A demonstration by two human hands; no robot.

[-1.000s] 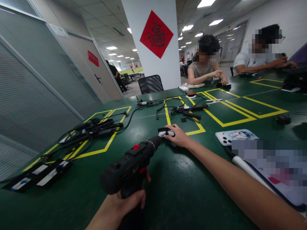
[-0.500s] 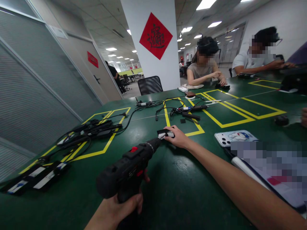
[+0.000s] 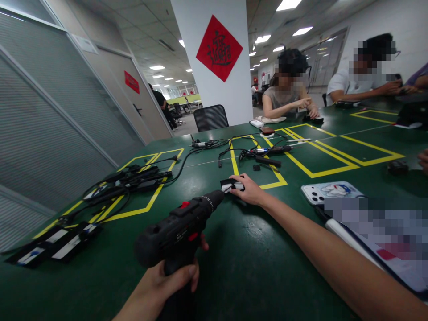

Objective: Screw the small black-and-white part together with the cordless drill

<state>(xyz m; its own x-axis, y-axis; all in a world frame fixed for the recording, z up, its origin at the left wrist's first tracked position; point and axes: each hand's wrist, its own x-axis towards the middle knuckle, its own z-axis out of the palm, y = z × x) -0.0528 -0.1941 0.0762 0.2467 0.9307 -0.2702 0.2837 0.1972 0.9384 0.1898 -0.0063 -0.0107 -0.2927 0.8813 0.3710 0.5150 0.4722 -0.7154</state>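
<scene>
Head view: barely any change in the last second. My left hand (image 3: 172,281) stays wrapped tight round the grip of the black drill (image 3: 177,229), fingers closed and thumb up the side. The drill has sunk slightly lower in the picture, and its nose is still at the small black-and-white part (image 3: 230,184). My right hand (image 3: 250,191) hasn't let go either. Its arm reaches out across the green bench (image 3: 257,272) and its fingers are curled down on that part, pinning it flat. The part lies just inside the corner of the yellow tape box (image 3: 267,183), the same spot as before.

I can't tell whether the bit is turning, as the tip is too small to see. My judgement is that it's the same hold carried on, with drill and part still together and nothing released or shifted.

Other things:
- The phone (image 3: 329,191) lies face down on the right, near my forearm.
- A tangle of black cables (image 3: 133,178) sits on the left.
- Two black strips (image 3: 53,244) lie at the near left edge.
- More tools and leads (image 3: 267,151) lie beyond the part, well apart from it.

One new thing is a co-worker's hand (image 3: 424,160) at the far right edge, which wasn't there a second ago. Two people (image 3: 287,96) sit at the far side, busy with their own things.
</scene>
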